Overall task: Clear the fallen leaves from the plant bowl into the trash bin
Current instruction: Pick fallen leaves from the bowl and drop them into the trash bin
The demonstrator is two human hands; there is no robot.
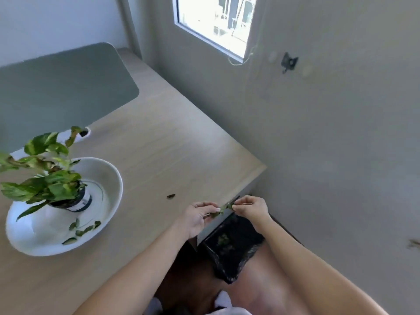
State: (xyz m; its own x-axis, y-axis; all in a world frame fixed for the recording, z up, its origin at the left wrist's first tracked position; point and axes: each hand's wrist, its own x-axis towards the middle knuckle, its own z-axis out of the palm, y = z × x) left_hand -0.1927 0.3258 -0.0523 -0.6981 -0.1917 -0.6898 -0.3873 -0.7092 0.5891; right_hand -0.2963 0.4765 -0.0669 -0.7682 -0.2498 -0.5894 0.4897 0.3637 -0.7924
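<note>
A white plant bowl (111, 178) stands on the left of the wooden table, holding a small potted plant (45, 178). Several fallen leaves (84, 230) lie in the bowl's near side. My left hand (200, 217) and my right hand (250, 209) meet at the table's right edge, both pinching one green leaf (223, 208) between their fingertips. Directly below the hands, on the floor beside the table, stands the trash bin (236, 244) lined with a black bag, with some leaves inside it.
One loose dark leaf (171, 196) lies on the table (170, 144) left of my hands. A grey-green mat (63, 87) covers the table's far left. A wall with a window (216, 21) rises close on the right.
</note>
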